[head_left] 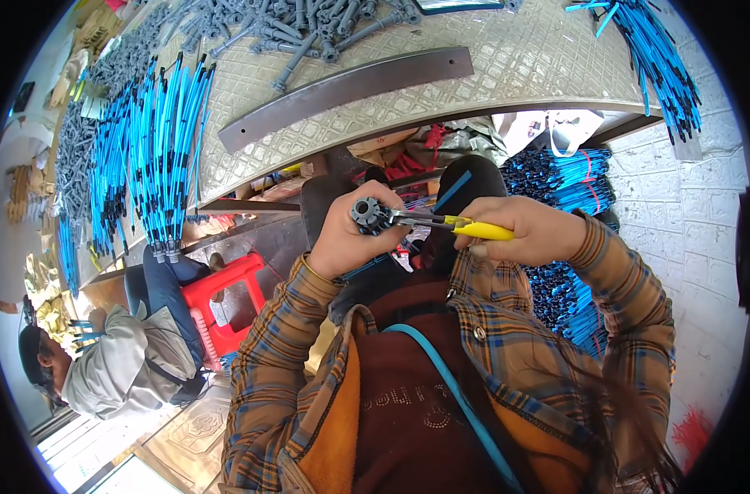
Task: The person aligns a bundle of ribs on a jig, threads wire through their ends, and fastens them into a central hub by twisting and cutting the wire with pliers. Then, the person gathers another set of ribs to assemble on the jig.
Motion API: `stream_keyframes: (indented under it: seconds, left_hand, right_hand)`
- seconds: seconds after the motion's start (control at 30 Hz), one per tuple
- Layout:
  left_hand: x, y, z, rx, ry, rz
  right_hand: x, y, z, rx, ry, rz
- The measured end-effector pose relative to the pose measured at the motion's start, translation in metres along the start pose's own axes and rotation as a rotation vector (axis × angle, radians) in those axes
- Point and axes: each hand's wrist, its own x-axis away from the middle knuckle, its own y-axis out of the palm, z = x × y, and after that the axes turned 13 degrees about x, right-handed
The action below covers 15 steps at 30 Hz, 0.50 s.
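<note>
My left hand [346, 239] is closed around a grey plastic fitting [365, 212] with a round hole and a ring of notches facing up; the rest of it is hidden in the fist. My right hand [533, 235] grips pliers [486, 230] with yellow handles. Their metal jaws reach left to the fitting's notched edge and appear to touch it. A blue strip [453, 191] shows just above the pliers, and its lower end is hidden.
A patterned table [539, 62] ahead carries a dark curved metal strip [350, 92] and piled grey plastic stems [309, 29]. Blue-and-black rod bundles [157, 156] hang over its left edge. Tied bundles [564, 177] sit below at right. A person [136, 354] works near a red stool [227, 300].
</note>
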Motion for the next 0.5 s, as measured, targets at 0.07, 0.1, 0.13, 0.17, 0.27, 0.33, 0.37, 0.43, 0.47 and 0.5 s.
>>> stream_keyframes:
  seconds: [0.07, 0.1, 0.13, 0.17, 0.27, 0.33, 0.37, 0.43, 0.47, 0.5]
  left_hand:
    - [0.0, -0.003, 0.003, 0.041, -0.003, -0.045]
    - [0.0, -0.004, 0.005, 0.064, -0.025, -0.084]
    - [-0.001, -0.005, 0.006, 0.087, -0.047, -0.122]
    - [0.0, -0.007, 0.007, 0.108, -0.069, -0.159]
    - [-0.001, -0.011, 0.007, 0.09, -0.073, -0.153]
    - [0.0, -0.013, 0.006, 0.081, -0.074, -0.148]
    - [0.0, -0.014, 0.006, 0.122, -0.065, -0.148]
    - [0.0, -0.013, 0.004, 0.203, -0.047, -0.151]
    - [0.0, -0.013, 0.002, 0.203, -0.046, -0.15]
    - [0.001, -0.012, -0.001, 0.232, -0.035, -0.116]
  right_hand:
    - [-0.002, 0.004, 0.004, -0.056, -0.014, -0.022]
    - [-0.003, 0.007, 0.007, -0.111, -0.025, -0.041]
    - [-0.004, 0.011, 0.01, -0.165, -0.035, -0.06]
    - [-0.006, 0.017, 0.014, -0.163, -0.037, -0.064]
    - [-0.011, 0.039, 0.02, -0.184, 0.005, 0.043]
    - [-0.01, 0.044, 0.015, -0.17, 0.018, 0.061]
    - [-0.009, 0.046, 0.012, -0.158, 0.034, 0.084]
    - [-0.009, 0.048, 0.008, -0.146, 0.049, 0.107]
    - [-0.009, 0.049, 0.006, -0.135, 0.073, 0.115]
    - [-0.01, 0.05, 0.004, -0.124, 0.096, 0.123]
